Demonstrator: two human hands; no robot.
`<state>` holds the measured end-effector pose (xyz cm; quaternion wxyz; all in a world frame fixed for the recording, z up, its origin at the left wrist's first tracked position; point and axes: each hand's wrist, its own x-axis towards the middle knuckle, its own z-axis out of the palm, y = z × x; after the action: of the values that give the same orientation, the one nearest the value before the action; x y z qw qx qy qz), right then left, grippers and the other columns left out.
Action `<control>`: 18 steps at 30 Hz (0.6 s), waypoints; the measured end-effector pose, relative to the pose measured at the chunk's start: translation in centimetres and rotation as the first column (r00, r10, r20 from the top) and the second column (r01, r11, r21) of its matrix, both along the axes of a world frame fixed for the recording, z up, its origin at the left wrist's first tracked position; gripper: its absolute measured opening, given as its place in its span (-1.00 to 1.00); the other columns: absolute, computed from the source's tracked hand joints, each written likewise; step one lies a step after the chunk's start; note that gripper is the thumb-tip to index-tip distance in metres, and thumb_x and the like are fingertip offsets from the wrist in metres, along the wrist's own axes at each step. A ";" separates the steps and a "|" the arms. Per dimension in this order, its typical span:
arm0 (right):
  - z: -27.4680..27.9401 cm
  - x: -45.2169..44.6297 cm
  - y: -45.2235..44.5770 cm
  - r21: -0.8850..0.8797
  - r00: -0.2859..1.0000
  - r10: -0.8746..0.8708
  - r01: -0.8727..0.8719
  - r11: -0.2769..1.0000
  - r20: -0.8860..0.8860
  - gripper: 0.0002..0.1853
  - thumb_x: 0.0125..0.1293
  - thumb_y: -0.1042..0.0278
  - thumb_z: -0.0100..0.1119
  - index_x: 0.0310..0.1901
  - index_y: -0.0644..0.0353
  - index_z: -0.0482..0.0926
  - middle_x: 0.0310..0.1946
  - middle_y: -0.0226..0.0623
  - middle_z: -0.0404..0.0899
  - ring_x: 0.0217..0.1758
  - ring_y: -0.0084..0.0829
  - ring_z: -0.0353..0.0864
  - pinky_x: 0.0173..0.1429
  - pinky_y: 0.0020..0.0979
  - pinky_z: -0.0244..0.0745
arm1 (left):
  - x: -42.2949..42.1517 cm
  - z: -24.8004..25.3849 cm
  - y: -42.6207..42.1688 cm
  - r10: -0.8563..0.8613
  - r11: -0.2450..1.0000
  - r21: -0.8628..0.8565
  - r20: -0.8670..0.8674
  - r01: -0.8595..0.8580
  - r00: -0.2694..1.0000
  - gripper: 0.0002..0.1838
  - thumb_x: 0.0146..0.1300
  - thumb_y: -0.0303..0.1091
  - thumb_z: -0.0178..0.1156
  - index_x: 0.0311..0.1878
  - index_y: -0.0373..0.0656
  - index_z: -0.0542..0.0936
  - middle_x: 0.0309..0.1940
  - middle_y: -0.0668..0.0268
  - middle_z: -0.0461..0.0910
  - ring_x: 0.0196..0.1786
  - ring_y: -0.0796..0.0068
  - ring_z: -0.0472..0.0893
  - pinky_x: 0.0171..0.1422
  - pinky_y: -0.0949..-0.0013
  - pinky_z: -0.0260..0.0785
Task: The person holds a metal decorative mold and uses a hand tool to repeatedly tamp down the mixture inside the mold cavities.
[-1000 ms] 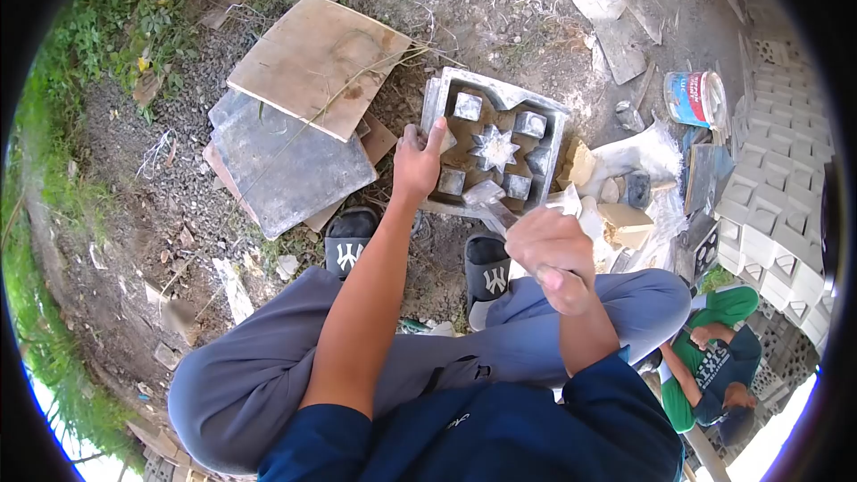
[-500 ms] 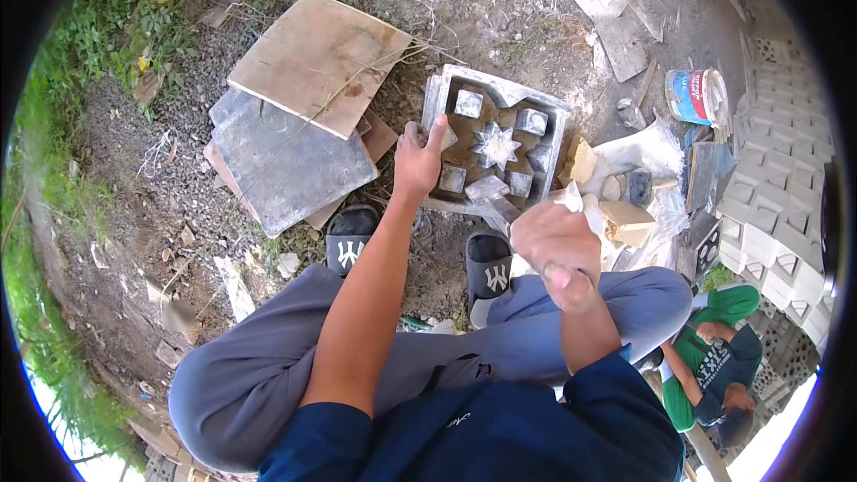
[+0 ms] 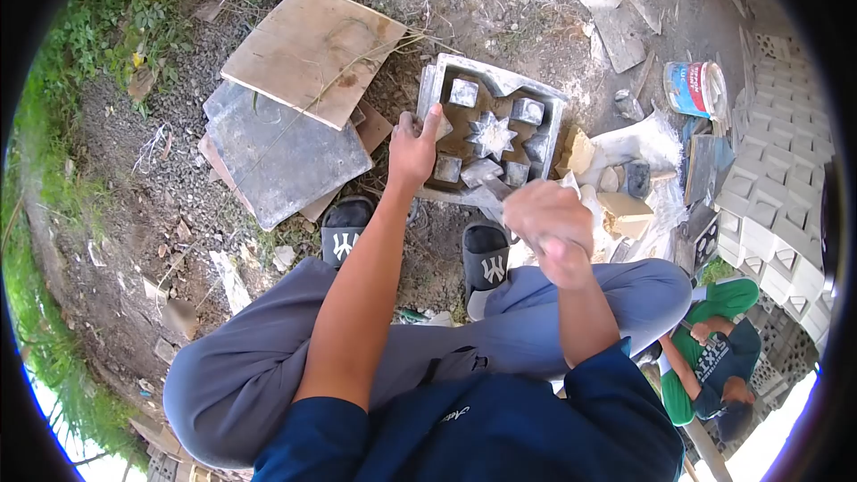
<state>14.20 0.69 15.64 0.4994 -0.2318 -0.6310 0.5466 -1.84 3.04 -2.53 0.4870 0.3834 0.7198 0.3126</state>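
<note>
A square mould [image 3: 500,73] with raised cubes and a star-shaped centre [image 3: 492,136] lies on the ground before me. My left hand [image 3: 412,153] grips its left rim, thumb along the top and the other fingers bent outside. My right hand [image 3: 552,228] is wrapped round the handle of a small trowel [image 3: 498,188]. The trowel's metal end reaches over the mould's near side, between two cubes. Whether the tip touches the mould's floor I cannot tell.
Flat boards, wooden [image 3: 312,54] and grey [image 3: 290,156], are stacked at left. Yellowish broken pieces [image 3: 625,214] and white powder [image 3: 656,147] lie at right, near a paint bucket [image 3: 694,89]. Pale patterned blocks [image 3: 772,178] stand far right; another person [image 3: 714,361] sits below them.
My right hand and the trowel have shifted slightly up and left, farther over the mould. The whole view has shifted a little; my left hand keeps its hold on the rim.
</note>
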 end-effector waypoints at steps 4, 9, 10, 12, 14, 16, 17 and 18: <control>0.2 0.2 -0.1 0.007 1.000 0.028 -0.028 1.000 0.003 -0.47 0.41 0.14 -0.07 -0.71 0.15 0.10 -0.80 -0.40 0.01 -0.80 -0.40 0.00 -0.63 -0.31 -0.09 | 0.6 -0.2 1.0 0.002 1.000 0.017 -0.023 -0.002 1.000 -0.17 0.36 0.41 0.06 -0.09 -0.43 0.51 -0.10 -0.26 0.57 0.06 -0.23 0.53 0.21 -0.01 0.32; -1.5 1.1 0.6 -0.025 0.997 0.082 -0.081 0.996 0.013 -0.49 0.40 0.16 -0.08 -0.70 0.15 0.10 -0.80 -0.39 0.01 -0.80 -0.41 0.01 -0.63 -0.32 -0.09 | 0.2 -0.1 0.9 -0.028 0.999 -0.022 0.020 0.029 0.999 -0.19 0.37 0.39 0.07 -0.13 -0.42 0.50 -0.14 -0.24 0.57 0.03 -0.22 0.53 0.17 0.00 0.33; -1.0 0.8 0.1 -0.012 0.999 0.042 -0.042 0.999 0.013 -0.48 0.40 0.16 -0.08 -0.71 0.15 0.10 -0.80 -0.39 0.01 -0.80 -0.41 0.02 -0.63 -0.32 -0.09 | 0.1 -0.2 1.0 -0.035 0.999 -0.012 0.038 0.035 0.999 -0.21 0.37 0.38 0.07 -0.15 -0.40 0.49 -0.16 -0.23 0.57 0.00 -0.22 0.53 0.16 0.01 0.33; 0.0 0.7 -0.2 0.037 0.998 0.063 -0.064 0.997 0.011 -0.45 0.44 0.12 -0.09 -0.71 0.14 0.09 -0.80 -0.41 0.00 -0.81 -0.41 0.01 -0.64 -0.32 -0.08 | 0.2 0.0 1.4 -0.022 1.000 0.011 0.009 0.022 1.000 -0.21 0.37 0.39 0.06 -0.15 -0.40 0.49 -0.16 -0.22 0.57 0.00 -0.22 0.53 0.16 0.02 0.33; -1.3 0.5 -0.5 -0.019 0.999 0.029 -0.029 0.999 -0.015 -0.44 0.45 0.12 -0.10 -0.71 0.13 0.08 -0.80 -0.42 -0.01 -0.81 -0.41 -0.01 -0.64 -0.32 -0.10 | -0.2 0.7 0.9 -0.058 0.997 -0.050 0.052 0.061 0.997 -0.19 0.36 0.40 0.05 -0.13 -0.41 0.49 -0.13 -0.23 0.57 0.05 -0.23 0.52 0.20 0.01 0.32; -1.1 0.8 0.0 0.004 0.998 0.052 -0.052 0.999 -0.018 -0.41 0.49 0.08 -0.10 -0.71 0.11 0.06 -0.80 -0.43 -0.03 -0.83 -0.41 -0.05 -0.65 -0.34 -0.13 | 0.2 -0.1 0.8 -0.056 0.998 -0.033 0.042 0.058 0.998 -0.18 0.36 0.41 0.05 -0.11 -0.42 0.48 -0.12 -0.25 0.57 0.07 -0.24 0.52 0.22 0.01 0.31; -0.9 0.7 0.3 0.012 0.999 0.049 -0.048 0.999 -0.022 -0.41 0.49 0.08 -0.10 -0.71 0.11 0.06 -0.80 -0.43 -0.03 -0.83 -0.41 -0.05 -0.65 -0.34 -0.13 | 0.0 -0.6 0.9 -0.066 0.997 -0.031 0.020 0.067 0.998 -0.17 0.36 0.42 0.04 -0.10 -0.42 0.48 -0.10 -0.26 0.57 0.08 -0.25 0.51 0.23 0.00 0.31; -0.7 0.6 0.0 0.013 0.999 0.041 -0.040 0.999 -0.014 -0.41 0.50 0.08 -0.11 -0.71 0.11 0.05 -0.80 -0.43 -0.03 -0.83 -0.42 -0.05 -0.65 -0.34 -0.13 | 0.4 -0.6 0.7 0.000 1.000 0.000 -0.017 0.000 1.000 -0.14 0.35 0.44 0.02 -0.07 -0.42 0.49 -0.08 -0.29 0.56 0.10 -0.26 0.51 0.26 0.00 0.30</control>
<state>14.81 0.69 14.98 0.4942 -0.2118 -0.6355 0.5541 -1.43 3.71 -3.14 0.4809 0.3861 0.7239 0.3093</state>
